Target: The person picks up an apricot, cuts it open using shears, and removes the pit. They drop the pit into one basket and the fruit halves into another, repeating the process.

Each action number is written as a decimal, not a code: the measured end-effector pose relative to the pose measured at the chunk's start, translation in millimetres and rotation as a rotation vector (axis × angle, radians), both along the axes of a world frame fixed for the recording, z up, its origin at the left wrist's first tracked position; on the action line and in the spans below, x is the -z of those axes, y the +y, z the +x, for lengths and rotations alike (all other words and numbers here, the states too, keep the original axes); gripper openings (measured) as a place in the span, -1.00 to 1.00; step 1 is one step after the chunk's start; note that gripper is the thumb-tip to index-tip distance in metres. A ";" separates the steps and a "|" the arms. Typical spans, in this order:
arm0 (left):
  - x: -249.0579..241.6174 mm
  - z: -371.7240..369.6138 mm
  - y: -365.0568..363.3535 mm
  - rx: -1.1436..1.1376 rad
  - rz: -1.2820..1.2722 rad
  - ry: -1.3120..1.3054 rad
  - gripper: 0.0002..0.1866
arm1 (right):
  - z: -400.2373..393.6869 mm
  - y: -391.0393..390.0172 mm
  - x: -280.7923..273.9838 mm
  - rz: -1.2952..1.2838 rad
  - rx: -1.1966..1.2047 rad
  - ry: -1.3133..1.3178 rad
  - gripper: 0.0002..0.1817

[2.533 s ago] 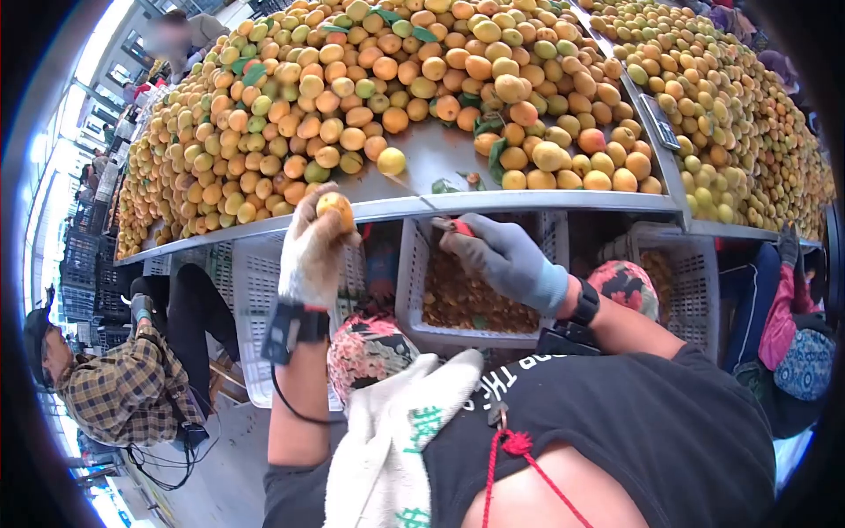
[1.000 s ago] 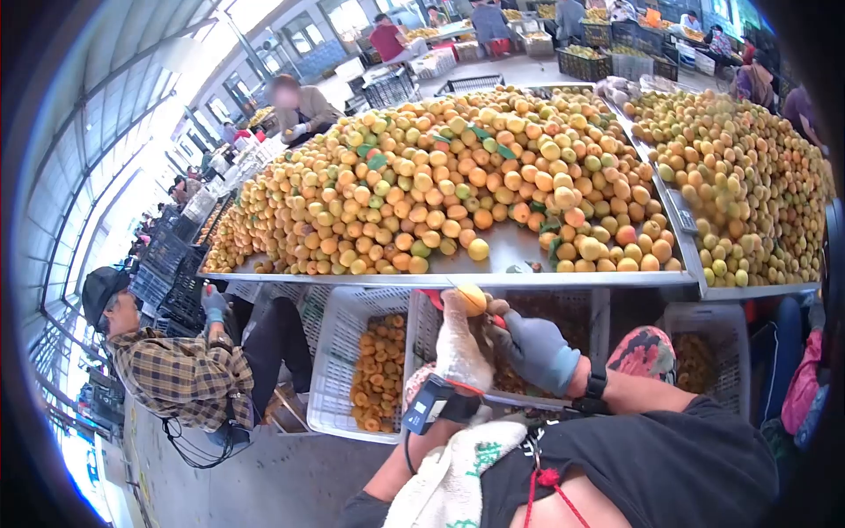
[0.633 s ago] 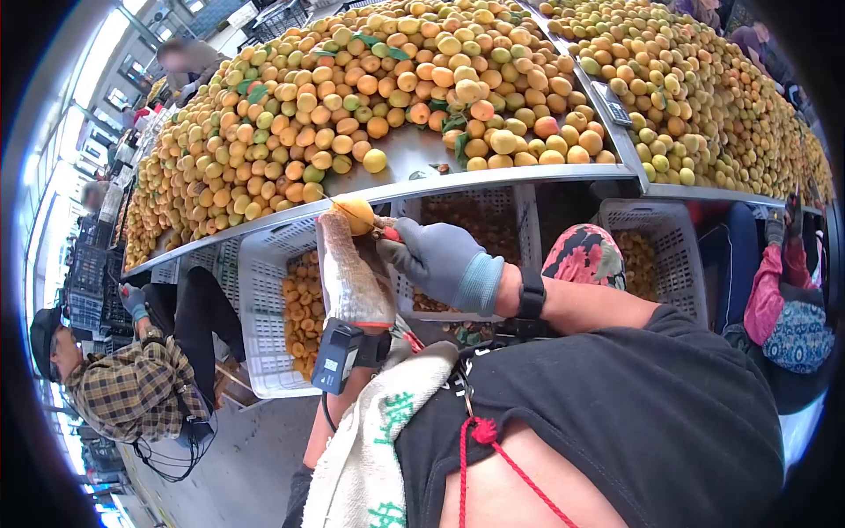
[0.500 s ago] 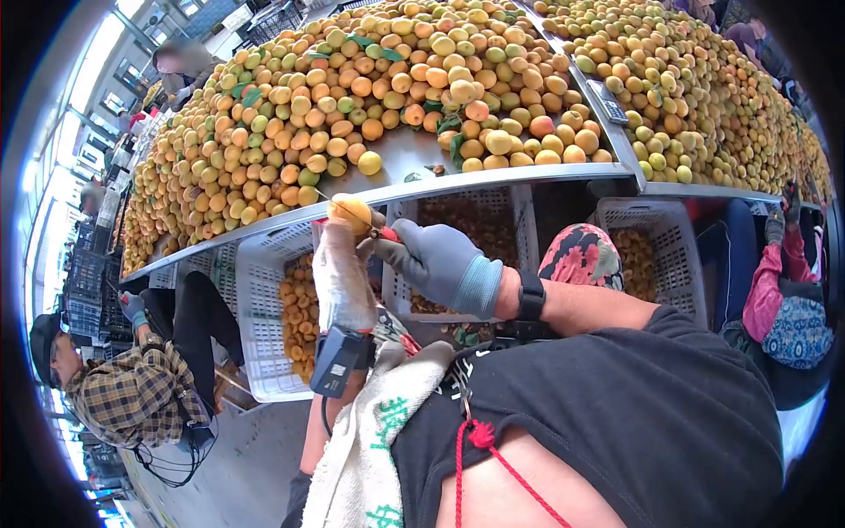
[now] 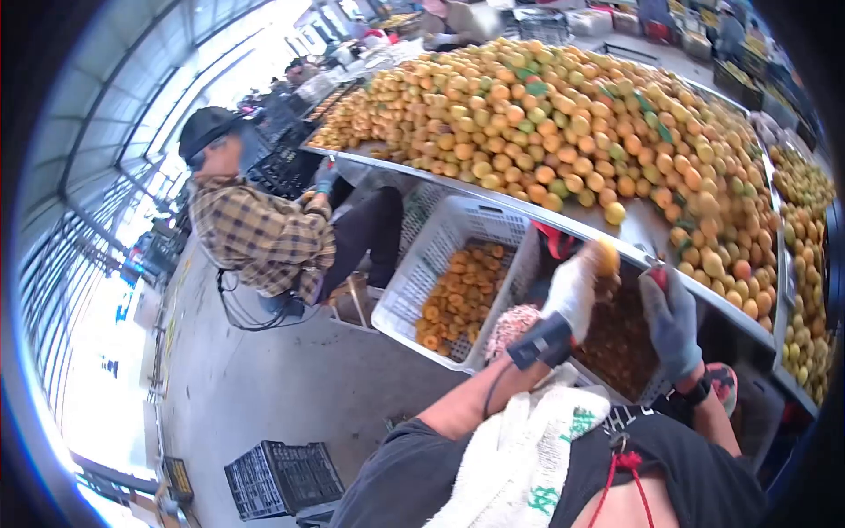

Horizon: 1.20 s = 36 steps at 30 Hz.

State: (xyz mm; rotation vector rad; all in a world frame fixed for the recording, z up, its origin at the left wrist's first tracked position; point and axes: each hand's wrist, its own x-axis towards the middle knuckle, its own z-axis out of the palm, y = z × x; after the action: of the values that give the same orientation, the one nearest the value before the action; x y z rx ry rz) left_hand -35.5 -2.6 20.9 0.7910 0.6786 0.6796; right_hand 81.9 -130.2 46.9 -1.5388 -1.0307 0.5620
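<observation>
My left hand [image 5: 572, 295], in a white glove, is closed around a yellow-orange apricot [image 5: 606, 257] near the metal table edge. Blur softens the fruit's outline. To its right, my right hand [image 5: 672, 321] wears a grey-blue glove and grips a small red-handled knife [image 5: 657, 277]; its blade hardly shows. The two hands are apart. Beneath them is a crate with dark brown contents [image 5: 620, 339], too blurred to name. Behind the table edge rises a large heap of apricots [image 5: 563, 132] with some green leaves.
Left of my hands stands a white crate [image 5: 396, 304] holding opened apricots [image 5: 462, 299]. A co-worker in a checked shirt [image 5: 264, 233] sits beyond it at the table. A black crate [image 5: 282, 480] lies on the grey floor [image 5: 238, 378]. More people are at the back.
The view has swung left, bringing the co-worker and floor closer to the middle. My right hand with the knife has drawn away from the apricot, which stays in my left hand.
</observation>
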 end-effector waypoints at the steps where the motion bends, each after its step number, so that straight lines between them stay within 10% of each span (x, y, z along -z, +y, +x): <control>1: -0.1 -0.6 -5.8 0.090 0.059 0.035 -0.56 | -1.7 6.2 -1.4 0.017 -0.017 -0.009 -0.80; 8: -0.2 -15.9 -36.7 0.120 0.555 -0.025 -0.65 | -19.4 29.0 -2.2 0.253 -0.050 -0.150 -0.81; 15: 26.6 -11.7 -36.5 0.040 0.217 -0.340 -0.67 | -34.7 32.1 -10.5 0.227 -0.039 -0.258 -0.86; 20: -13.6 -35.3 -44.4 0.128 -0.502 -0.184 -0.58 | -43.7 29.3 -17.3 0.273 -0.070 -0.473 -0.84; 36: 27.5 -38.9 -15.8 0.115 -0.463 -0.250 -0.53 | -40.7 22.2 -17.7 0.273 -0.075 -0.533 -0.78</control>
State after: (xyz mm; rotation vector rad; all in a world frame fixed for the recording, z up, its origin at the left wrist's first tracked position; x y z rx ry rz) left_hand -74.4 -18.4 -6.6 0.3075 0.5287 0.4791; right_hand 41.2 -108.1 64.6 -1.4370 -1.5051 0.0449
